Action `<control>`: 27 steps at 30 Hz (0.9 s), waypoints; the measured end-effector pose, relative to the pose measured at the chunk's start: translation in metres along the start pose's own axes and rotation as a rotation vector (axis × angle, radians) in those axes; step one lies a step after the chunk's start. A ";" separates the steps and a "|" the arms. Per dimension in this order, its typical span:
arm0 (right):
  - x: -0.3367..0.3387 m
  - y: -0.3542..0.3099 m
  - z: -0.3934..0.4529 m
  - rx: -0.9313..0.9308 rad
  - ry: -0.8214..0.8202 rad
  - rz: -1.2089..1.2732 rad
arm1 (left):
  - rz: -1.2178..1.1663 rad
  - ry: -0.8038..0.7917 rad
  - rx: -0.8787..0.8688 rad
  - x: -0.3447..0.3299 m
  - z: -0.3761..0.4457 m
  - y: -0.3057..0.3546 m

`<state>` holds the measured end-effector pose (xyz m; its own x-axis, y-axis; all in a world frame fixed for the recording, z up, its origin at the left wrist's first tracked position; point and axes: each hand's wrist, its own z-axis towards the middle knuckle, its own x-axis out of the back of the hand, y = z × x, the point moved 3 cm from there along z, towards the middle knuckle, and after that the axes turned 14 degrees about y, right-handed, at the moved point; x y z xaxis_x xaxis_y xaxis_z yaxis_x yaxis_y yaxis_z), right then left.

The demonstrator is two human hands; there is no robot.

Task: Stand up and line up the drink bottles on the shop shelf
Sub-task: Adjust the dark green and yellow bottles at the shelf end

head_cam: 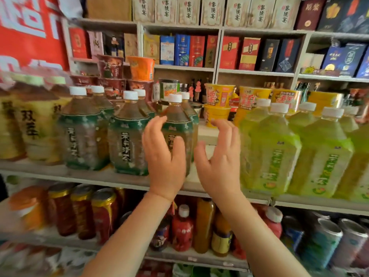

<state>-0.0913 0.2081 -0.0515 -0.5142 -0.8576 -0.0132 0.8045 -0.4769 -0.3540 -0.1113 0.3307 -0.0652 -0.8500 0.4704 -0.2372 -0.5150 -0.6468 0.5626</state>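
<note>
My left hand [165, 156] is touching the upright tea bottle [177, 124] on the shelf [99, 176], fingers spread. My right hand [219, 156] is hovering open beside it.

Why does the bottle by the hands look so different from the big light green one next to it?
The dark green-label bottle holds brown drink; the light green bottle holds pale yellow-green drink. The dark one has a deep green label, the other a bright lime one. The left hand is right against the dark bottle; the right hand sits in the gap, touching neither. Both stand upright on the shelf with white caps.
</note>
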 end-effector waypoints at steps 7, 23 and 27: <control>-0.065 -0.003 -0.004 -0.753 -0.374 0.198 | -0.058 -0.254 0.188 0.004 0.010 -0.002; -0.065 0.031 -0.004 -0.754 -0.334 0.164 | -0.286 -0.467 0.979 -0.034 0.021 -0.066; -0.063 0.036 -0.003 -0.766 -0.291 0.171 | -0.324 -0.524 0.996 -0.031 0.021 -0.049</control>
<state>-0.0311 0.2454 -0.0663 -0.2216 -0.9719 0.0801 0.3858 -0.1628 -0.9081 -0.0576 0.3606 -0.0693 -0.4255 0.8671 -0.2592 -0.1868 0.1961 0.9626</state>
